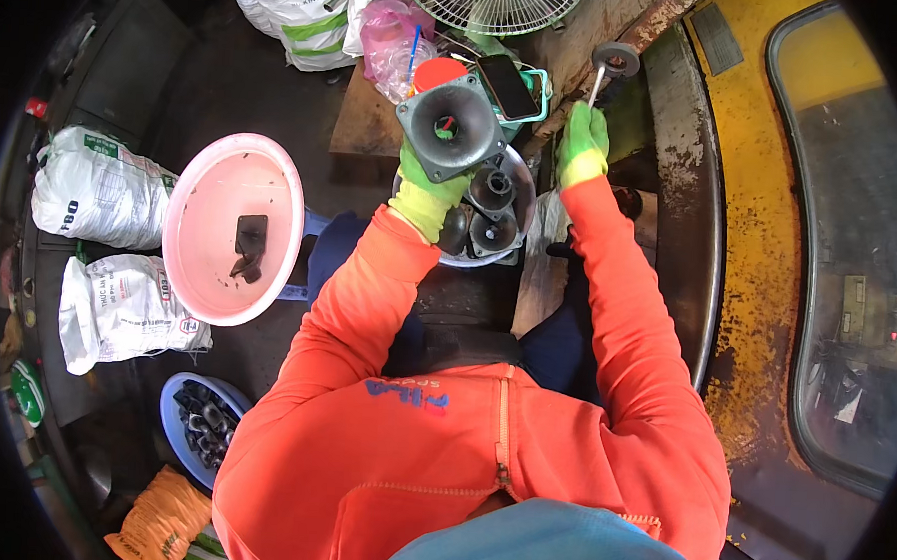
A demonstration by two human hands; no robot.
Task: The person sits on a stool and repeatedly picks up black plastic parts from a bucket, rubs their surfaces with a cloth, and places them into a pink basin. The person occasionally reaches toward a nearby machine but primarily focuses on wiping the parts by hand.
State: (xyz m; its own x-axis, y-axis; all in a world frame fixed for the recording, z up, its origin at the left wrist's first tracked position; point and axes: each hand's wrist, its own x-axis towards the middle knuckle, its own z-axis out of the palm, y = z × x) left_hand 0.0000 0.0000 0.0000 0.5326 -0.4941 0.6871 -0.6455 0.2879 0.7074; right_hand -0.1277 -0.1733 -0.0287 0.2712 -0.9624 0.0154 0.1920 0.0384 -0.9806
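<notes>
My left hand (427,197), in a yellow-green glove, is closed around a black square-flanged speaker horn (461,145). The horn's wide mouth faces up, and a bit of glove shows through its throat. Farther right, my gloved right hand (583,146) grips a thin pale metal rod (598,84). Its far end meets a dark ring (616,60) beside a rusty beam; whether the two are joined I cannot tell. Under my left hand, more black horns (494,232) lie in a pale basin (526,183).
A pink basin (195,239) at left holds a black piece (251,236). White sacks (97,190) stand beyond it, and a blue basin (173,408) of dark parts sits lower left. A phone (508,87) and fan (495,7) are ahead; a yellow metal panel (743,293) rises at right.
</notes>
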